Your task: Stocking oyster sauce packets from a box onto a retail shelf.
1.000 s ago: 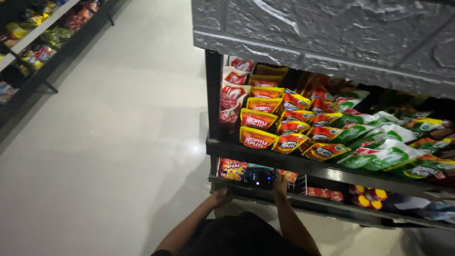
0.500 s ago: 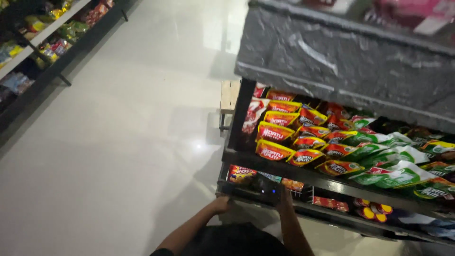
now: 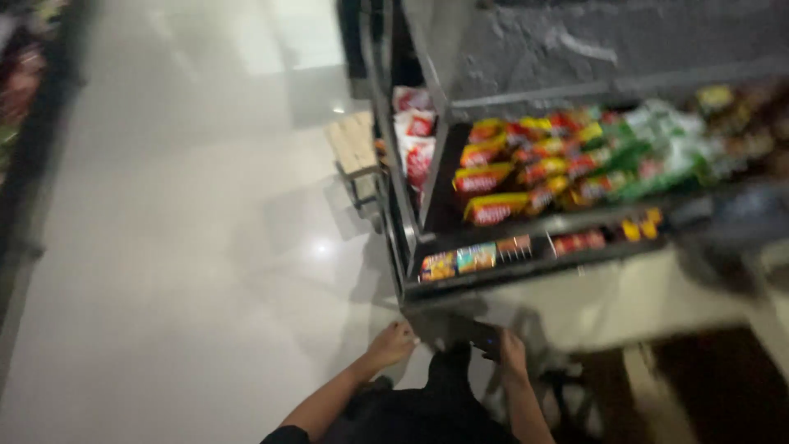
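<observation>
Dark flat package [image 3: 460, 330] sitting at bottom centre of frame; we are gripping it at both ends. Left hand [image 3: 393, 342] curling fingers on left edge, right hand [image 3: 511, 353] clamping right edge. Shelf rack [image 3: 493, 275] with snack packets [image 3: 493, 177] standing just above, blurred.

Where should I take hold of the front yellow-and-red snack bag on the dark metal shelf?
Pinch the front yellow-and-red snack bag by its near edge, coming from the aisle in front. It leans at the shelf's front lip, with other bags packed behind, so the front looks the only open side. The picture is blurred; fine details are unclear.
</observation>
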